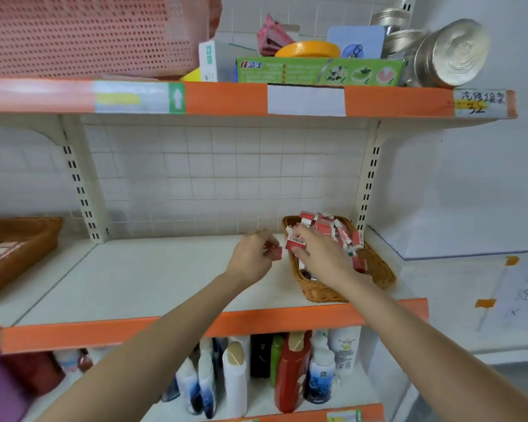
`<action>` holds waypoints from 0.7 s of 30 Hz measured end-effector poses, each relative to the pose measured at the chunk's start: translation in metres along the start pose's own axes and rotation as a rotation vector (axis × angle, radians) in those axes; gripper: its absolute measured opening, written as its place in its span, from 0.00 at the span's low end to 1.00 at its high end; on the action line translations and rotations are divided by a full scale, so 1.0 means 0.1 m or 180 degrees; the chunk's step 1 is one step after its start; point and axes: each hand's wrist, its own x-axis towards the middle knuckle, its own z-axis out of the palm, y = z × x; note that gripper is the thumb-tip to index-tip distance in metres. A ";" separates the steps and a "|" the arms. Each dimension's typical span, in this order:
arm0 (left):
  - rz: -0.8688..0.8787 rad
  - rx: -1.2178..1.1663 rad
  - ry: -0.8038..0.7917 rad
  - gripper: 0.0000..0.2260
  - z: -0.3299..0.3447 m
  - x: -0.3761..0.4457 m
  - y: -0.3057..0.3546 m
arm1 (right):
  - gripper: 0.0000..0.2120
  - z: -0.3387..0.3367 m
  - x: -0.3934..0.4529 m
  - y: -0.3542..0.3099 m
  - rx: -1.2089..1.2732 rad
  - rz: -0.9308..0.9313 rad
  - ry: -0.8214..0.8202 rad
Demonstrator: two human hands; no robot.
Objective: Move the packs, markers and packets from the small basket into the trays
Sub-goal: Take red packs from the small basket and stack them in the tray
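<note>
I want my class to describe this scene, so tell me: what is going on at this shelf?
A person is emptying a small wicker basket at the right end of a shop shelf. The right hand grips a red and white pack with a barcode over the basket, which still holds many packs. The left hand pinches a small red pack just left of the basket.

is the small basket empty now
No, the small basket holds a heap of red packs, and the right hand grips one.
</note>
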 end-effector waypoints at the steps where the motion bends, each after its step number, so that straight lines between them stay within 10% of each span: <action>1: -0.0095 0.0033 0.0033 0.06 -0.09 -0.07 -0.07 | 0.13 0.07 0.01 -0.10 0.0044 -0.0055 -0.0042; 21: -0.1142 0.0664 0.0572 0.08 -2.43 -1.53 -1.91 | 0.09 1.24 0.39 -3.09 0.0931 -0.0632 -0.0860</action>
